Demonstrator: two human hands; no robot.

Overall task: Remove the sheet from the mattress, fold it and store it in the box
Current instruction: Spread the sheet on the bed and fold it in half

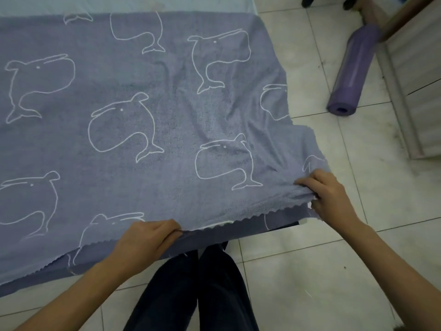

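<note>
The sheet (148, 120), blue-grey with white outlined whales, lies spread over the mattress (119, 4), whose pale blue surface shows as a strip along the far edge. The sheet's near scalloped hem hangs over the side of the bed, and its right corner is rumpled into folds. The left hand (149, 240) reaches forward, palm down, its thumb and curled fingers pinching the near hem. The right hand (328, 194) stretches further out to the right corner and grips a bunched fold of sheet there, fingers curled round the cloth. Both forearms are bare and extended. Below, the person's dark trousers (198, 290) stand on the white tiled floor (334, 271). A rolled purple mat (353, 72) lies on the tiles well to the right, beside a pale corrugated panel (415, 91).
</note>
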